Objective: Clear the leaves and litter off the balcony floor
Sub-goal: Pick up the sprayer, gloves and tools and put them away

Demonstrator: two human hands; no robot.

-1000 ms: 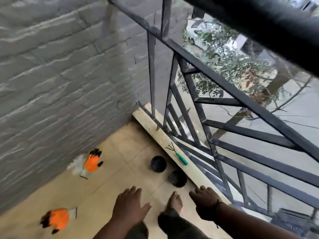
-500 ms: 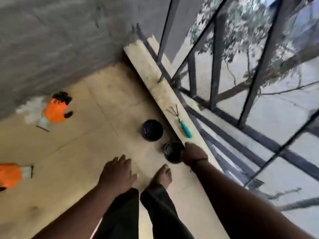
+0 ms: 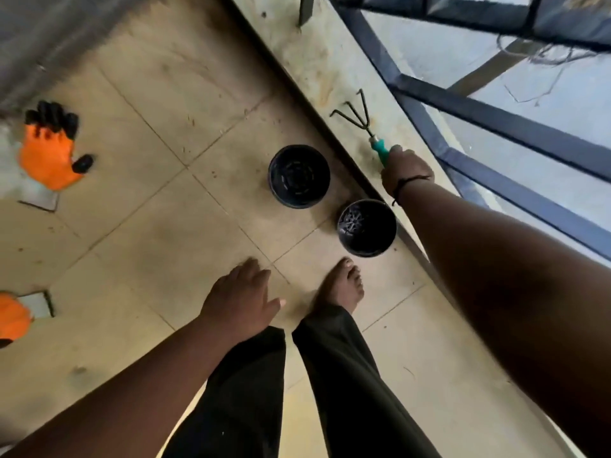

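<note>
A small hand rake point(image 3: 360, 122) with black prongs and a teal handle lies on the pale ledge point(image 3: 317, 71) beneath the railing. My right hand point(image 3: 404, 170) reaches out to it and grips the teal handle. My left hand point(image 3: 243, 297) hangs over the tiled floor point(image 3: 158, 200) near my knee, fingers loosely spread and holding nothing. Small bits of dirt and debris dot the tiles.
Two black plastic pots point(image 3: 299, 176) point(image 3: 367, 227) stand on the floor beside the ledge. Two orange and black work gloves point(image 3: 49, 148) point(image 3: 13, 317) lie at the left. A dark metal railing point(image 3: 496, 123) runs along the right. My bare foot point(image 3: 342, 285) stands near the closer pot.
I have bent lower toward the floor. My right hand moved from beside the nearer pot up onto the ledge and took hold of the rake's handle. My left hand stayed hovering.
</note>
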